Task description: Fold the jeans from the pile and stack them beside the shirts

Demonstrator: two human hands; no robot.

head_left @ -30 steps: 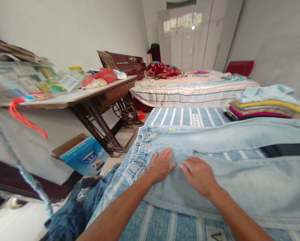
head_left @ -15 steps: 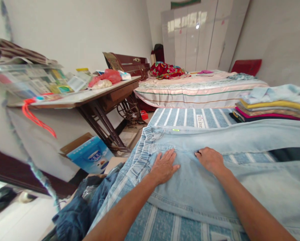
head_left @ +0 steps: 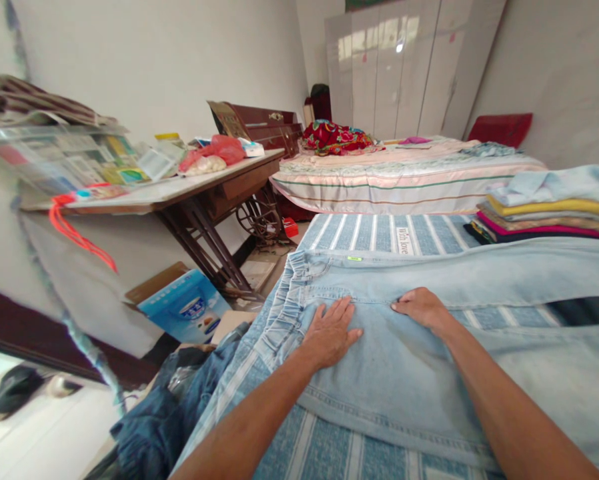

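Light-blue jeans (head_left: 374, 353) with a gathered elastic waistband (head_left: 290, 293) lie spread on the striped bed cover (head_left: 324, 443), waist to the left and legs running right. My left hand (head_left: 329, 333) rests flat on the upper part near the waistband, fingers stretched out and thumb apart. To its right, my right hand (head_left: 422, 310) has its fingers curled and pressed together at the seam near where the legs part, pinching the denim there. A small yellow-green tag (head_left: 354, 259) shows along the far edge.
A stack of folded clothes (head_left: 554, 217) sits beyond the trouser legs. At the left stand a sewing-machine table (head_left: 189, 190) and a blue carton (head_left: 192, 307). Dark blue clothing (head_left: 152, 427) lies by the bed's left edge. Another bed (head_left: 404, 180) is farther back.
Both hands stay in nearly the same places on the jeans. The right hand's dark gap at the fingertips has closed against the cloth. The view has shifted slightly.
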